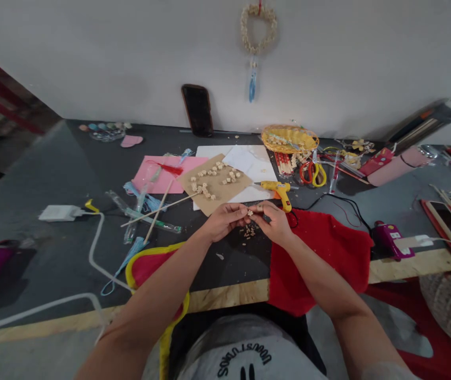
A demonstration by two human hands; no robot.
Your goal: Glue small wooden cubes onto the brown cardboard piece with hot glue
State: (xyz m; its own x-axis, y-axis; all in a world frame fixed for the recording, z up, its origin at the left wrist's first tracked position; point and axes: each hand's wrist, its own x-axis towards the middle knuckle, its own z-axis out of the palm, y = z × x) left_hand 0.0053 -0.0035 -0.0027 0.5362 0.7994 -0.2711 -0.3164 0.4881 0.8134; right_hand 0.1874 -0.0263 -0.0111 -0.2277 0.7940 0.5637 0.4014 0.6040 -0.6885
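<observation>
Between the fingertips of both hands is a small beige flower-shaped piece (250,213). My left hand (227,221) pinches it from the left, and my right hand (273,224) grips it from the right. Just below the fingers lies a scatter of tiny beige bits (248,231) on the dark table. Similar beige pieces (203,189) sit in a loose curve on a brown sheet (192,174) beyond my left hand. A yellow glue gun (278,190) rests behind my right hand, close to a red cloth (324,248) that passes under my right forearm.
Scissors (313,174) and a yellow basket (289,138) stand at the back. A phone (197,110) leans on the wall, under a hanging beige heart wreath (259,29). Light sticks (157,211) and blue tassels (130,259) lie left. A white cable (94,245) crosses the table's left side.
</observation>
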